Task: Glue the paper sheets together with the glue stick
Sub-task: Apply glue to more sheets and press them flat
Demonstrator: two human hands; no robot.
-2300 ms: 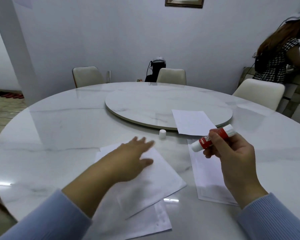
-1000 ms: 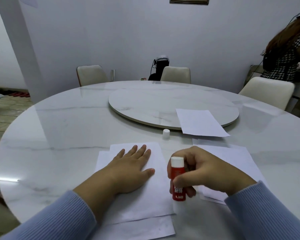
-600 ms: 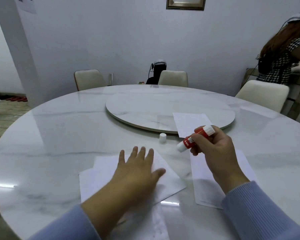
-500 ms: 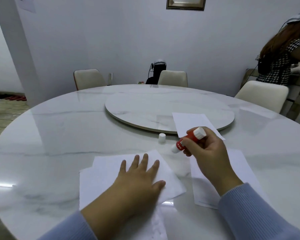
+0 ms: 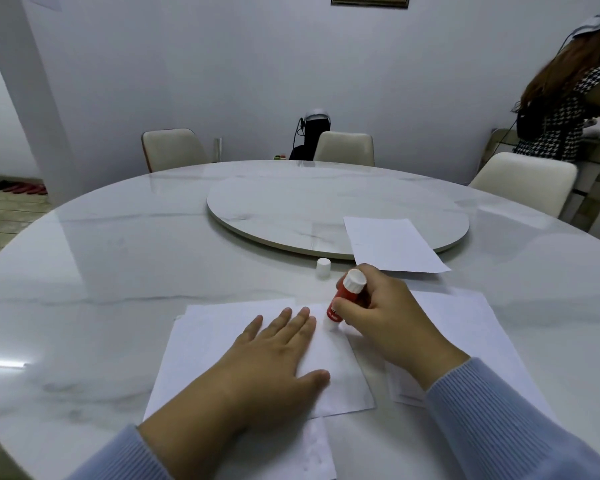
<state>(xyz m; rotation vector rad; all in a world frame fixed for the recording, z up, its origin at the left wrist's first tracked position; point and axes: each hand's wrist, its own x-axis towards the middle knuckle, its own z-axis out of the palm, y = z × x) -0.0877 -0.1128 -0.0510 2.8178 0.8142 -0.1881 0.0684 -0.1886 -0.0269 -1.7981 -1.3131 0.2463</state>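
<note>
A white paper sheet lies in front of me on the marble table, on top of another sheet that sticks out below it. My left hand presses flat on the top sheet with straight fingers. My right hand grips a red glue stick with a white end, tip down on the top sheet's far right part. Its white cap stands on the table just beyond. Further white sheets lie under my right wrist, and one sheet rests on the turntable's edge.
A round marble turntable fills the middle of the big round table. Cream chairs stand around it. A person in a checked top stands at the far right by a counter.
My right hand brought the glue stick down from the air and set its tip on the top sheet. My left hand stayed flat on the paper, which turned slightly.
</note>
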